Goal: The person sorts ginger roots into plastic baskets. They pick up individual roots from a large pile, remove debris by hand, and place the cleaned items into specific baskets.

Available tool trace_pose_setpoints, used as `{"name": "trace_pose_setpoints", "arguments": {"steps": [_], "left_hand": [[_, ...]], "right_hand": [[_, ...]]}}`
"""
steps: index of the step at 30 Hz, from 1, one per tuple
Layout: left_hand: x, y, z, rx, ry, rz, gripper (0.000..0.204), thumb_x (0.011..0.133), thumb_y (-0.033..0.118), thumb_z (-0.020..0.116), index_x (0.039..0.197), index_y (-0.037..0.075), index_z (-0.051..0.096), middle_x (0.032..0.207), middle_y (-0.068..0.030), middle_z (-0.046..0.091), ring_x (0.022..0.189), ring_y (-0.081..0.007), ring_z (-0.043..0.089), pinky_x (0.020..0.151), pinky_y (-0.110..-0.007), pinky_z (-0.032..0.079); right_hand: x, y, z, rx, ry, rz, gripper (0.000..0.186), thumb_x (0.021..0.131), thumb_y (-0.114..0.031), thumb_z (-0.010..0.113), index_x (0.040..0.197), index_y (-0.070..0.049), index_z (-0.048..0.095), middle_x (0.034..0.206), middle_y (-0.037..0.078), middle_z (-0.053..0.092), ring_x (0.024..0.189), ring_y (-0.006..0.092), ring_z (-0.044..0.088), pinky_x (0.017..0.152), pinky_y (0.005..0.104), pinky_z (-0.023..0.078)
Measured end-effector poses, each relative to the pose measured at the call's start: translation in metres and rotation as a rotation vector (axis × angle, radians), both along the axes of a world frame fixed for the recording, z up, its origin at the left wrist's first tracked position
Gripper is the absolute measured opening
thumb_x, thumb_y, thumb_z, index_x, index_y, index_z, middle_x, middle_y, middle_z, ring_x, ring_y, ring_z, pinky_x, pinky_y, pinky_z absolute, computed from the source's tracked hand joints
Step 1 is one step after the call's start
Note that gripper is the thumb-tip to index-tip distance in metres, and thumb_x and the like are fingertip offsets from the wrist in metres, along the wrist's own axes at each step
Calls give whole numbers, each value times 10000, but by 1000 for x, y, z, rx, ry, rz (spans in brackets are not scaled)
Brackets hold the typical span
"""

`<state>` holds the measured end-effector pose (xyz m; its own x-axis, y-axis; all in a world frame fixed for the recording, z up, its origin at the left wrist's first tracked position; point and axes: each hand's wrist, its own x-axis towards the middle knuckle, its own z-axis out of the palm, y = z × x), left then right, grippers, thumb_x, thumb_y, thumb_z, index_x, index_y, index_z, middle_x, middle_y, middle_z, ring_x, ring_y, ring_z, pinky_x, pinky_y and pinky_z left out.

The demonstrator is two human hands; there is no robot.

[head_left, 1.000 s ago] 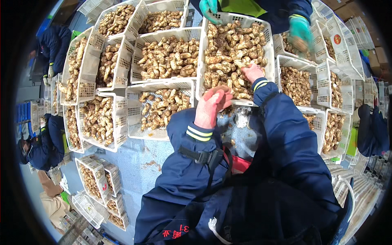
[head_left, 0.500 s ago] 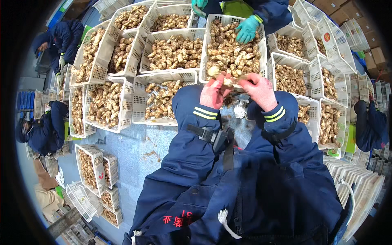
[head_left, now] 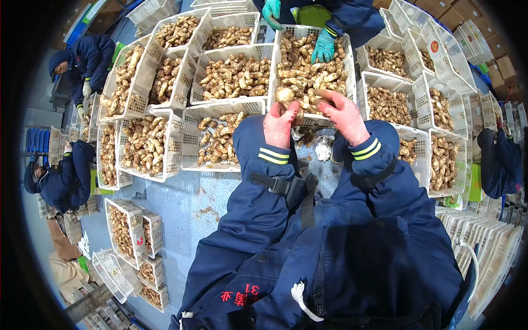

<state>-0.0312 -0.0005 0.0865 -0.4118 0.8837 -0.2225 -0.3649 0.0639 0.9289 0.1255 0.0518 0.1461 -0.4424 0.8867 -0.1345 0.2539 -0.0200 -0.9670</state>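
Both my hands wear pink gloves and hover over the near edge of a white perforated crate (head_left: 352, 77) heaped with brown and cream mushrooms (head_left: 311, 74). My left hand (head_left: 279, 125) is curled, thumb against fingers; a small brownish bit shows beside it, too hidden to name. A pale round mushroom (head_left: 285, 96) lies in the crate just beyond its fingertips. Across a gap, my right hand (head_left: 346, 118) has its thumb and forefinger stretched apart, with nothing visible between them. At the crate's far side, a co-worker's green-gloved hand (head_left: 323, 47) rests on the mushrooms.
More mushroom crates stand close on the left (head_left: 212, 165) and right (head_left: 385, 124). Dark scraps and a white crumpled thing (head_left: 323, 148) lie between my knees. Stacked white crates (head_left: 484, 247) stand at the lower right. Other people work at both sides.
My hands have come apart; the pale-stemmed mushroom held between them no longer shows there. My right fingers have spread. The co-worker's gloved hand has shifted left and its fingers point down.
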Motion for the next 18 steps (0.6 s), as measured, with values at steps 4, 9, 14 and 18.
{"name": "trace_pose_setpoints", "arguments": {"steps": [4,9,14,18], "left_hand": [[22,8,-2,181,-175,-84,336,774,43,560,1082,-37,453,927,-72,551,786,-118,525,648,-228,433],[17,-6,-5,95,-193,-225,584,809,41,483,1319,-25,207,1149,-83,464,936,-128,502,762,-222,419],[9,-7,9,66,-331,-228,432,865,155,484,1240,-22,363,1166,-101,465,1021,-169,482,831,-310,407],[7,-9,-8,55,-358,-96,330,873,165,479,1151,-13,465,1032,-81,544,895,-170,538,747,-304,457]], "right_hand": [[-18,2,-29,-246,421,107,587,776,-82,542,1293,8,279,1149,180,479,1010,191,510,848,267,409],[-17,9,-41,-451,546,120,586,773,-72,543,1298,-3,291,1041,59,534,914,127,515,774,229,412],[-5,12,-43,-632,827,101,503,849,-34,450,1314,-57,262,1110,80,506,1014,167,508,848,293,423],[-10,15,-37,-733,1020,99,438,859,-16,429,1274,-55,294,1162,110,473,1053,233,494,864,334,430]]}}
